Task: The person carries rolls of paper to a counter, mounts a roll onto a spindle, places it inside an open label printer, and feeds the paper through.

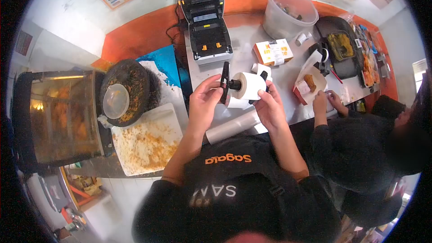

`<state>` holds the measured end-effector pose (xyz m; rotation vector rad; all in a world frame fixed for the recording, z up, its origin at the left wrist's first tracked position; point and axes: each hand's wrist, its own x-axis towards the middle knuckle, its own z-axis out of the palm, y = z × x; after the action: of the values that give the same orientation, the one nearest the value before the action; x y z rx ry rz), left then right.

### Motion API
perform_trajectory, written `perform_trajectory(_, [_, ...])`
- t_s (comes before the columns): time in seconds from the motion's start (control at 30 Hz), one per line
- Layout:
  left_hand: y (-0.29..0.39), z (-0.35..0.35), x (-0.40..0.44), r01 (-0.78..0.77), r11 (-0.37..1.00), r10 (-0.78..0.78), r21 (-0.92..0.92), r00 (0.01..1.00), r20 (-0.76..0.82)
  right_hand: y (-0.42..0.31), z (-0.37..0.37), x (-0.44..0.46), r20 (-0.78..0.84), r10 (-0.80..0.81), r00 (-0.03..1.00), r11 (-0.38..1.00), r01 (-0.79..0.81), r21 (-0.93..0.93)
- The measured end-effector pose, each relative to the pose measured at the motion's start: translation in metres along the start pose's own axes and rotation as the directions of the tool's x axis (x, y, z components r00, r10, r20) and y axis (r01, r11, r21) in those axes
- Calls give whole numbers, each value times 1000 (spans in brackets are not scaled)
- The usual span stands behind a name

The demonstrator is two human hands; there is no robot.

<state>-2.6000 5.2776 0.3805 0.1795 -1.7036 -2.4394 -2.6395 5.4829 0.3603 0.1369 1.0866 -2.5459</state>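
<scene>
My left hand (206, 101) is closed on a flat black end piece (224, 83) of a roll holder. A short black spindle (234, 85) reaches from that piece into the core of a white label roll (250, 85). Around the roll's other side my right hand (271, 104) is closed, thumb on the paper. Just beyond my hands, a label printer (209, 45) stands with its black lid raised, showing the inside. Another small white item (261, 68) lies behind the roll, partly hidden by it.
Left are a crumb-covered white tray (146, 141), a dark round pan (128, 85) and a glass-fronted food warmer (67, 117). A plastic tub (288, 15) and printed box (272, 52) sit at the back. A co-worker's hands (327, 100) are beside an open food box (310, 85).
</scene>
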Motion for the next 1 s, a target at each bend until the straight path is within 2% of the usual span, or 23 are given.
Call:
perform_trajectory(0.03, [0,1,-2,101,991,-101,-87,995,2,1,0,-1,-2,-3,1000,1000,3,0])
perform_trajectory(0.17, [-8,3,-4,114,991,-116,-67,993,-29,4,1,-3,-7,-50,999,998,50,-25])
perform_trajectory(0.23, [-15,0,-5,6,1000,-6,23,999,-34,4,1,-4,-16,-63,998,997,62,-51])
perform_trajectory(0.33, [-15,0,-5,27,999,-28,42,999,37,3,1,-5,-4,-58,998,996,58,-71])
perform_trajectory(0.47, [-17,2,-5,68,997,-70,45,996,47,5,-1,-5,-26,-45,999,995,43,-89])
perform_trajectory(0.53, [-24,2,-3,-201,940,200,276,979,32,7,-2,-4,-30,-46,998,995,44,-90])
perform_trajectory(0.67, [-28,-2,-3,-251,930,249,270,968,41,11,-3,-3,-41,-121,992,974,110,-197])
perform_trajectory(0.73, [-30,-6,-2,-183,969,176,163,983,58,13,-5,-2,-39,-137,990,960,123,-251])
perform_trajectory(0.87, [-56,-19,3,-100,991,100,90,995,0,16,8,-9,-37,-222,974,909,193,-369])
perform_trajectory(0.93, [-64,-22,5,112,965,-123,-235,992,-29,19,14,-11,-20,-270,963,877,237,-417])
perform_trajectory(0.97, [-63,-21,5,112,965,-123,-236,992,-29,21,16,-11,9,-298,954,859,273,-434])
perform_trajectory(1.0, [-62,-20,6,33,974,-41,-224,999,-31,21,17,-11,39,-327,944,838,309,-450])
